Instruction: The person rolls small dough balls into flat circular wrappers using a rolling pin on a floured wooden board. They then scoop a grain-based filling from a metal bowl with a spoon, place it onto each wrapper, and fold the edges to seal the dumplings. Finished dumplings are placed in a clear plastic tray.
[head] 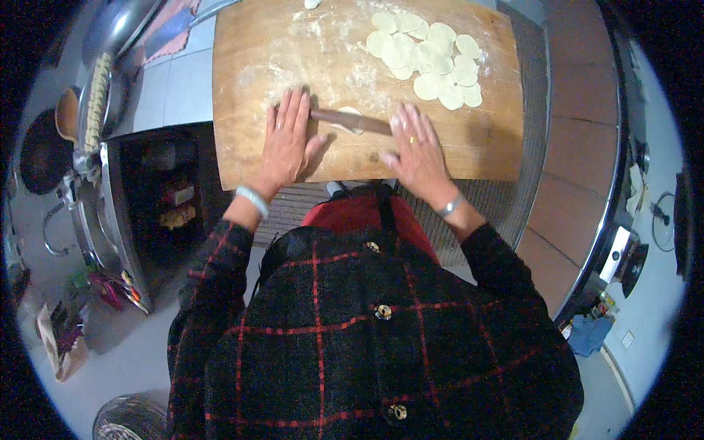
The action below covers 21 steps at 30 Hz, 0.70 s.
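Observation:
A slim wooden rolling pin (374, 124) lies across a small round dough wrapper (348, 116) on the floured wooden board (247, 132). My left hand (287, 135) rests palm down over the pin's left end, fingers stretched forward. Over its right end lies my right hand (419, 148), with a ring on one finger. Part of the wrapper is hidden beneath the pin. Beyond my right hand, several thin, pale dough rounds (432, 55) overlap in a loose pile. A small lump of dough (312, 4) sits at the board's far edge.
To the left are a tiled counter (151, 93), a metal wok (118, 25), a sink faucet (55, 220) and a wooden ladle (67, 114). A brown tiled surface (575, 148) runs along the right. An open dark cabinet (165, 187) stands below the left counter.

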Each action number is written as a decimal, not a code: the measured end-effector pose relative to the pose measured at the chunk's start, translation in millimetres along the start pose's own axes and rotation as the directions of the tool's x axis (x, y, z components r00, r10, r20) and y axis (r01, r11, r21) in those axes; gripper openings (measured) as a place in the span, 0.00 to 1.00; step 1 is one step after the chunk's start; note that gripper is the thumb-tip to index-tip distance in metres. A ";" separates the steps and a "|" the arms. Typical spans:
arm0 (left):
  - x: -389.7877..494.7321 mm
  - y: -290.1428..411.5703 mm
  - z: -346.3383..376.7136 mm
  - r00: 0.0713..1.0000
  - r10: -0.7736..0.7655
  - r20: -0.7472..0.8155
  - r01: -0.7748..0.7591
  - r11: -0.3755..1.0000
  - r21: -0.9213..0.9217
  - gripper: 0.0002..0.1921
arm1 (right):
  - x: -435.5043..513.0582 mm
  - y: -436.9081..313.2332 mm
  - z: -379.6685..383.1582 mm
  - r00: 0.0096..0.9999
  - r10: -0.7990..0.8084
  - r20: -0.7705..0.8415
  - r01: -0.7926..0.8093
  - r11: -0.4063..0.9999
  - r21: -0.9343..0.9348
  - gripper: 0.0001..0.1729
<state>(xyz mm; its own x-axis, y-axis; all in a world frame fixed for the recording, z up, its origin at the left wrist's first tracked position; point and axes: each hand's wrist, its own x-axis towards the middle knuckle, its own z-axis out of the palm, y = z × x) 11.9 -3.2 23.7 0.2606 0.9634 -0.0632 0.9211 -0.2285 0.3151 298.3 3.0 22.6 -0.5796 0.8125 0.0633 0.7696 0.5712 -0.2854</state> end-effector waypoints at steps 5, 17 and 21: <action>12.8 -15.8 8.0 0.996 0.088 0.006 -0.088 0.996 0.007 0.42 | -5.0 4.8 16.2 0.977 0.101 0.187 -0.106 0.994 0.018 0.42; 8.1 -14.7 1.9 0.991 0.090 0.098 -0.089 0.996 -0.016 0.40 | -9.8 -22.3 2.0 0.982 0.065 0.179 -0.074 0.996 0.044 0.47; -0.4 -23.0 14.0 0.988 0.153 -0.021 -0.154 0.988 -0.006 0.40 | -12.3 -17.4 12.3 0.991 0.128 -0.047 -0.130 0.991 -0.043 0.40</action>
<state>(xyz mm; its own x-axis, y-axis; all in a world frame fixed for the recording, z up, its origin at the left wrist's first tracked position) -5.3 -0.3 3.2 0.3927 0.9196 0.0057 0.8684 -0.3729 0.3268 288.7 -18.3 15.0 -0.4631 0.8834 0.0715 0.8492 0.4654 -0.2497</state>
